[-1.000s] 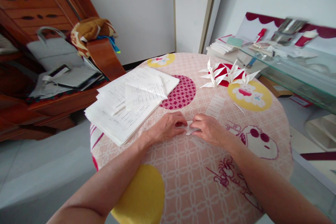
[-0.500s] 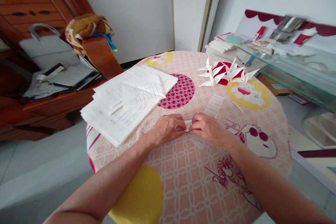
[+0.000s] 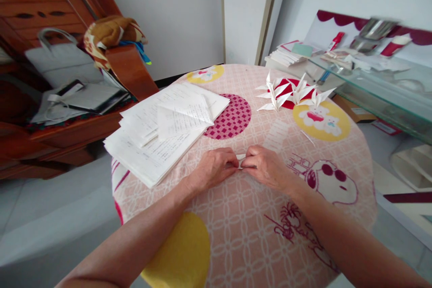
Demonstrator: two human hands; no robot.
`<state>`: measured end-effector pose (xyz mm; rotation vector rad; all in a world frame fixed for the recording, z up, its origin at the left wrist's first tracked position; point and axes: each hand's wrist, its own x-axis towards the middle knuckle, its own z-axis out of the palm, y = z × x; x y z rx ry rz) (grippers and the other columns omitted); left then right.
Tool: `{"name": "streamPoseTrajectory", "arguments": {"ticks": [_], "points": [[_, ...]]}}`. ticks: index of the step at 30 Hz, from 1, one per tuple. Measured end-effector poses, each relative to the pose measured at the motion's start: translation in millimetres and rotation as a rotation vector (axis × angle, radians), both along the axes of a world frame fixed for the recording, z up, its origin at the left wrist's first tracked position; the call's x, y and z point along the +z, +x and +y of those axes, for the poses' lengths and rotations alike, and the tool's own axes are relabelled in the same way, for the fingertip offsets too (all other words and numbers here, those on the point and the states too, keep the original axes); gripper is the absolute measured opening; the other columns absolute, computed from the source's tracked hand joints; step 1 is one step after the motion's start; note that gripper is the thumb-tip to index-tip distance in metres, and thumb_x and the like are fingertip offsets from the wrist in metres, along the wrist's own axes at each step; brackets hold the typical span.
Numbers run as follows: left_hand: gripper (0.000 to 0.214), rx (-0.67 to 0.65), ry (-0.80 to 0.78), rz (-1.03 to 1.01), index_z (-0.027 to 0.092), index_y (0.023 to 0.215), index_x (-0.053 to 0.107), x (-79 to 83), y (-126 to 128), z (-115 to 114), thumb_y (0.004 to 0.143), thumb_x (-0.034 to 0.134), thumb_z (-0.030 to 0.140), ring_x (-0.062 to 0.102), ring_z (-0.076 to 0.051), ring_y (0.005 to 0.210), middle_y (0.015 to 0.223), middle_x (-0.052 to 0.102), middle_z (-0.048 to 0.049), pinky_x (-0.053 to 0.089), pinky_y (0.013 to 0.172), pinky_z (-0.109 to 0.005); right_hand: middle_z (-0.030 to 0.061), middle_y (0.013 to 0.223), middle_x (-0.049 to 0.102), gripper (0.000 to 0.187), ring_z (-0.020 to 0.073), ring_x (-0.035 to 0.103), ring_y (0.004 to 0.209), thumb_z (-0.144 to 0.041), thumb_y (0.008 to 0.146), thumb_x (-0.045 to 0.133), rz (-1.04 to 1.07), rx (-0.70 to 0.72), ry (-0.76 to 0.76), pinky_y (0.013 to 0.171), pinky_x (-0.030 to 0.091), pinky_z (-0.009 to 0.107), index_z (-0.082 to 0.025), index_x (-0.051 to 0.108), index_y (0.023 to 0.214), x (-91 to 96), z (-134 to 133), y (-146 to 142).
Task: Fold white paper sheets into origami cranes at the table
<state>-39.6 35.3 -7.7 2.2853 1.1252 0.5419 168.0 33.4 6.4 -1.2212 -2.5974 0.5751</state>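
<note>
Between my two hands is a small piece of folded white paper [image 3: 240,157], mostly hidden by the fingers. My left hand [image 3: 218,165] pinches its left side, fingers pressed together. From the other side my right hand [image 3: 265,165] grips it the same way, the fingertips nearly meeting. Both hands rest low over the tablecloth [image 3: 236,229]. Beyond them, toward the back right, stand several folded paper cranes [image 3: 277,94] in white. A stack of printed paper sheets [image 3: 162,153] lies to the left, with a creased sheet [image 3: 184,117] on top.
A thin white strip [image 3: 308,137] lies on the right of the round table. Past its right edge is a glass shelf [image 3: 374,92] with cups and papers. A wooden chair [image 3: 124,69] at the left holds a grey bag [image 3: 62,60] and a brown cloth [image 3: 111,36].
My fingers have shifted slightly on the folded paper, and a bit more of its upper edge shows between them. The camera view has moved a little; the cranes and the stack lie as before.
</note>
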Motion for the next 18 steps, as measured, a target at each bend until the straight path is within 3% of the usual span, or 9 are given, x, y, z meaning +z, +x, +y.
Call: {"name": "streamPoseTrajectory", "arguments": {"ticks": [9, 18], "points": [[0.013, 0.005, -0.059, 0.006, 0.018, 0.077, 0.072, 6.3, 0.0, 1.3, 0.084, 0.062, 0.014, 0.066, -0.014, 0.082, 0.088, 0.071, -0.0009, 0.047, 0.076, -0.023, 0.0033, 0.078, 0.060, 0.016, 0.0152, 0.055, 0.078, -0.013, 0.088, 0.068, 0.073, -0.024, -0.009, 0.072, 0.039, 0.028, -0.017, 0.075, 0.074, -4.3, 3.6, 1.2], [0.015, 0.151, -0.081, 0.032, 0.017, 0.075, 0.072, 6.5, 6.1, -1.0, 0.085, 0.061, 0.018, 0.064, -0.013, 0.074, 0.085, 0.071, -0.0014, 0.045, 0.067, -0.023, 0.0021, 0.069, 0.057, 0.024, 0.0135, 0.052, 0.068, -0.008, 0.084, 0.063, 0.093, -0.166, -0.014, 0.065, 0.036, 0.026, -0.015, 0.068, 0.062, -6.1, 5.0, -3.5]]}}
